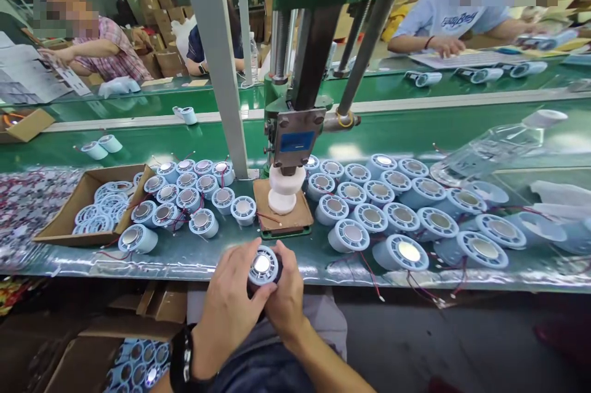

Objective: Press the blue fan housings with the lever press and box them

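Both hands clamped around one light-blue cylinder unit (263, 265), in front of the press (298, 134), by the bench's front edge (323, 279). Left hand (231, 294) grips its left side, thumb across the near side; right hand (287, 291) closes on its right, lower fingers hidden. Bright disc end faces up.

Room: narrow strip between press base and front edge, hands in it. Right of the press, packed rows of cylinder units (370, 217) hem that side, some near the edge, wires (375, 285) hanging over. Left of it, a looser cluster of units (188, 199), gap to the edge, then a cardboard box (55, 233) of pale blue rings (108, 202). White press head (282, 202) sits low over the brown pad (302, 214), no unit between.

Surface: glossy green bench (314, 257), light reflecting. Clear bottle (494, 143) lies tilted far right of the press. Grey post (215, 48) stands just left of it. Behind the press: long green worktop (397, 108), a person in plaid (117, 48) left, another in light blue (443, 14) right, stacked cartons (164, 14).
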The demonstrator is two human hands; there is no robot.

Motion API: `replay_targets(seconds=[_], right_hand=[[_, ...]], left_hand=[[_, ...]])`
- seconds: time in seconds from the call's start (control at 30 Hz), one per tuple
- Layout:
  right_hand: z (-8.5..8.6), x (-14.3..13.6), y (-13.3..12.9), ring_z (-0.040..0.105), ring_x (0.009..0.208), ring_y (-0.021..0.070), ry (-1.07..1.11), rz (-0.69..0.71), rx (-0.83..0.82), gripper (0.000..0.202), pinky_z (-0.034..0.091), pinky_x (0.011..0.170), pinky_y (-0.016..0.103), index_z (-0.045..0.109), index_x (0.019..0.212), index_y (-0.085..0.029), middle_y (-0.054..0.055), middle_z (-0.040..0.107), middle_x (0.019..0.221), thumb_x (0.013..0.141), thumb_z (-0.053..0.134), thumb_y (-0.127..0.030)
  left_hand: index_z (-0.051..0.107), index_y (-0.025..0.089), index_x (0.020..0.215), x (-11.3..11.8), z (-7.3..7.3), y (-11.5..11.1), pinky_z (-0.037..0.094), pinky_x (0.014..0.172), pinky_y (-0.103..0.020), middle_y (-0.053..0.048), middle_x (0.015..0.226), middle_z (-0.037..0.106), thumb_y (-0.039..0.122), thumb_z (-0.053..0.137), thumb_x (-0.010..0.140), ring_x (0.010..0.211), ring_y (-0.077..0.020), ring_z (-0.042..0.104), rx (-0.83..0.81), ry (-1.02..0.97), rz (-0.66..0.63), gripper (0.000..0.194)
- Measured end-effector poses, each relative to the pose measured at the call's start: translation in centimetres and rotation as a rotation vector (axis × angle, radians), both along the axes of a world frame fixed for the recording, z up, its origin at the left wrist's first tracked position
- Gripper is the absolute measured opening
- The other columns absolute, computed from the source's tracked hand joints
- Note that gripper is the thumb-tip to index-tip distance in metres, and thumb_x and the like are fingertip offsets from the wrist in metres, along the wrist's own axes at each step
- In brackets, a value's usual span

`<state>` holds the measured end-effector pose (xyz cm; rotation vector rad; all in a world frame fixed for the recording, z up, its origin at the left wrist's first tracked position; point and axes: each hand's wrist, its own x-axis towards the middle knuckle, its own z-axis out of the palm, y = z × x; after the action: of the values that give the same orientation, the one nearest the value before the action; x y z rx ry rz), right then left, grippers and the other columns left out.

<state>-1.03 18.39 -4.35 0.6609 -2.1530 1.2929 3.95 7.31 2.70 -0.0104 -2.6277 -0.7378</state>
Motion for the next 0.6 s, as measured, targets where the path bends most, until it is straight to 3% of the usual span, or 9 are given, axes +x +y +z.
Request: replay_targets(seconds=[0.07,0.2,0.4,0.6], right_hand=[[-0.12,0.04,-0.23,0.062,0.101,0.0229,0.02,-0.033,0.008,0.075,0.059,0.082,0.038,0.019,0.154,-0.02,0.014,0.06,0.112,0.089,0.057,-0.022],[-0.41,0.06,0.09,0.061,0.116,0.0249,0.035,0.065,0.031,0.076,0.058,0.091,0.041,0.022,0.154,-0.015,0.018,0.057,0.127,0.088,0.058,-0.025],[-0.47,-0.12,-0.07,0.068,0.096,0.0213,0.114,-0.027,-0.024,0.074,0.061,0.079,0.037,0.028,0.153,-0.014,0.014,0.067,0.111,0.089,0.062,-0.027],[0.14,-0.03,-0.6,0.068,0.092,0.0215,0.107,-0.05,0.001,0.076,0.06,0.076,0.037,0.024,0.155,-0.014,0.014,0.067,0.108,0.089,0.06,-0.023]], left_hand=[[0.048,0.023,0.137,-0.27,-0.04,-0.09,0.054,0.097,-0.044,-0.011,0.125,0.065,0.02,0.064,0.085,0.113,-0.0282,0.063,-0.001,-0.001,0.005,0.055],[0.045,0.023,0.138,-0.41,0.08,-0.35,0.055,0.095,-0.042,-0.01,0.123,0.065,0.016,0.065,0.082,0.112,-0.0275,0.062,-0.019,0.012,-0.012,0.059],[0.043,0.023,0.141,-0.52,0.46,0.19,0.054,0.096,-0.043,-0.009,0.124,0.065,0.008,0.066,0.079,0.113,-0.0273,0.06,-0.057,-0.01,-0.009,0.068],[0.05,0.024,0.132,-0.71,-0.54,0.38,0.052,0.098,-0.041,-0.006,0.122,0.065,0.008,0.068,0.075,0.113,-0.0255,0.06,0.117,-0.008,0.078,0.062]])
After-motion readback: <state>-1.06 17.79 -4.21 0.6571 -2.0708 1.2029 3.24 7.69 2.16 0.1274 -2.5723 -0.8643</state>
